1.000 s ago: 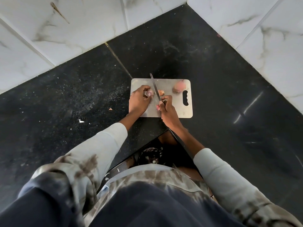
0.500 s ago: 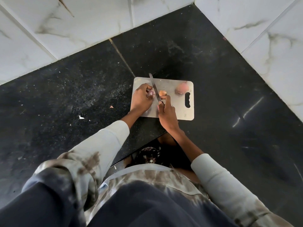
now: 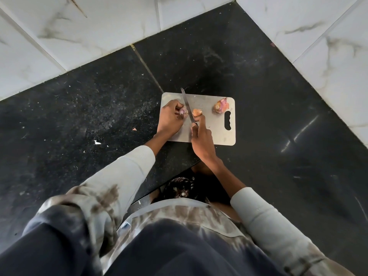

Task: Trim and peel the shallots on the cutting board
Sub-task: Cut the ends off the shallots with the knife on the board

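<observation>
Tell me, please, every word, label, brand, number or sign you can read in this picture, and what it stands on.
None: no readable text shows anywhere.
Cutting board: plain, no brand or mark visible.
Knife: blade too thin in view to show any stamp.
Wall tiles: only veining, no writing.
Sleeves and clothing: blotchy pattern, no lettering.

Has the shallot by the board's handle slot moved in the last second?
No. The shallot sits just above the handle slot near the cutting board's far right corner, as before.
</observation>
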Available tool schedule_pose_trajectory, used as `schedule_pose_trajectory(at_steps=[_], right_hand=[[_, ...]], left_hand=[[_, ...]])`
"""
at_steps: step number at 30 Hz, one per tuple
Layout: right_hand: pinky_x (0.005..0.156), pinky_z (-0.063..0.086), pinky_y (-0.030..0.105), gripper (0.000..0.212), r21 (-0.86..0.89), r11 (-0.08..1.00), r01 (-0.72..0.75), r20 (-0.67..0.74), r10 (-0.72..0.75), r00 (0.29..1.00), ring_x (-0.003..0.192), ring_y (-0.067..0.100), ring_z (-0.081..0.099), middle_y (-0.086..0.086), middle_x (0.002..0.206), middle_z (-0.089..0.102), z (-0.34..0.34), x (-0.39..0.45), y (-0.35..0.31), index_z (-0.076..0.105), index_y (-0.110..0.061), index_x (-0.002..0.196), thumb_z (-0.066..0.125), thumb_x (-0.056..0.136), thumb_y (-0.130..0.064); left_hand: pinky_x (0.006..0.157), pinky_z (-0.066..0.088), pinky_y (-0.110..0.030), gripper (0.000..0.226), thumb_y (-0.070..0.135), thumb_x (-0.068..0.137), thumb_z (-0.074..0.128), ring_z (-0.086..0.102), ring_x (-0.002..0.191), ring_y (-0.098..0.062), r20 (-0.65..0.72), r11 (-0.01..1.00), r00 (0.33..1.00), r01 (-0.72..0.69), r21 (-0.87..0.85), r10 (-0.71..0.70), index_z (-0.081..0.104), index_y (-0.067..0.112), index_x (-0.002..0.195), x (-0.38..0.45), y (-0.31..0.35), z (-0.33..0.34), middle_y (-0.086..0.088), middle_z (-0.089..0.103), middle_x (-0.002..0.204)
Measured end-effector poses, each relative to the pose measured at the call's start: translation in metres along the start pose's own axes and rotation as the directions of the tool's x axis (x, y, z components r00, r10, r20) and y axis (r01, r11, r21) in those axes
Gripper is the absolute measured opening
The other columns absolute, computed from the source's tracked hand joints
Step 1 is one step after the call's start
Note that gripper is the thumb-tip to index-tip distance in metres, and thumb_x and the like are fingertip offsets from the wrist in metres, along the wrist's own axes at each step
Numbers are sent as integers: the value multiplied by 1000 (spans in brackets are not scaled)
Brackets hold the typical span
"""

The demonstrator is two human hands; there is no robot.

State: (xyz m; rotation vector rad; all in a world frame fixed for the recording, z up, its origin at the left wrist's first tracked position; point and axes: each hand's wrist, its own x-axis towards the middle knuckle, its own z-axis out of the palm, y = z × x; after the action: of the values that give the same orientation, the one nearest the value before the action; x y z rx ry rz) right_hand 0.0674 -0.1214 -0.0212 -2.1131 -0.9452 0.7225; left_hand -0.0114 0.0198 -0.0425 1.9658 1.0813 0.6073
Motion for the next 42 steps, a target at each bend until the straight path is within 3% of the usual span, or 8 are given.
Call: schedule_pose_trajectory(at_steps=[3, 5, 8, 15, 19, 33, 37, 42], right_hand=[[43, 33, 19, 46, -6, 1000, -2, -4, 1, 1000, 56, 16, 56, 6, 80, 64, 3, 1, 2, 25, -21, 157, 41, 114, -22], [54, 40, 35, 43, 12, 1000, 0, -5, 0, 1000, 66, 28, 61, 8, 84, 65, 6, 1, 4, 25, -23, 154, 40, 113, -21], [60, 46, 43, 43, 4, 1000, 6, -11, -6, 1000, 73, 34, 65, 9, 89, 67, 9, 1, 7, 24, -26, 153, 41, 113, -23], [60, 54, 45, 42, -29, 998, 50, -16, -51, 999, 71, 28, 65, 10, 90, 69, 9, -3, 11, 27, -19, 152, 43, 112, -20], [56, 44, 37, 34, -44, 993, 106, -19, -107, 994, 67, 22, 62, 3, 86, 65, 10, -8, 5, 32, -24, 146, 42, 113, -21], [48, 53, 37, 34, -80, 991, 106, -82, -112, 990, 57, 14, 62, 3, 79, 66, 12, -8, 3, 37, -16, 144, 47, 112, -16], [50, 46, 31, 35, -83, 990, 113, -70, -119, 990, 59, 12, 61, 0, 78, 63, 10, -8, 1, 38, -15, 146, 46, 112, -14], [55, 52, 42, 41, -99, 987, 124, -68, -131, 989, 61, 19, 62, 3, 73, 62, 7, -2, -6, 33, -20, 151, 45, 112, -15]], left_hand=[[81, 62, -27, 20, 9, 83, 81, 70, 89, -8, 5, 1000, 1000, 10, 9, -10, 69, 16, 99, 1, -2, -1, 5, 72, 97], [81, 63, -33, 19, 8, 82, 80, 71, 87, -9, 7, 1000, 1000, 11, -5, -11, 68, 17, 95, 2, -4, -1, 5, 72, 94], [80, 63, -36, 19, 9, 82, 81, 71, 84, -10, 14, 1000, 1000, 17, -6, -17, 68, 18, 93, 5, -5, 0, 5, 73, 91], [80, 63, -34, 18, 14, 82, 82, 70, 84, -8, 27, 1000, 999, 16, 8, -16, 69, 20, 92, 8, -7, -1, 7, 72, 90], [82, 64, -35, 15, 15, 84, 81, 71, 87, -9, 30, 999, 999, 33, 18, -33, 71, 20, 94, 10, -7, -1, 5, 74, 93], [83, 63, -35, 15, 9, 83, 78, 72, 88, -11, 38, 999, 999, 16, -31, -14, 68, 16, 92, 10, -8, -1, 6, 73, 91], [83, 63, -34, 18, 11, 83, 80, 71, 89, -12, 46, 1000, 999, 14, -12, -14, 68, 17, 95, 11, -10, -1, 5, 72, 93], [86, 62, -31, 19, 8, 85, 79, 69, 93, -13, 43, 1000, 999, -12, 4, 12, 67, 16, 99, 10, -10, 2, 1, 71, 99]])
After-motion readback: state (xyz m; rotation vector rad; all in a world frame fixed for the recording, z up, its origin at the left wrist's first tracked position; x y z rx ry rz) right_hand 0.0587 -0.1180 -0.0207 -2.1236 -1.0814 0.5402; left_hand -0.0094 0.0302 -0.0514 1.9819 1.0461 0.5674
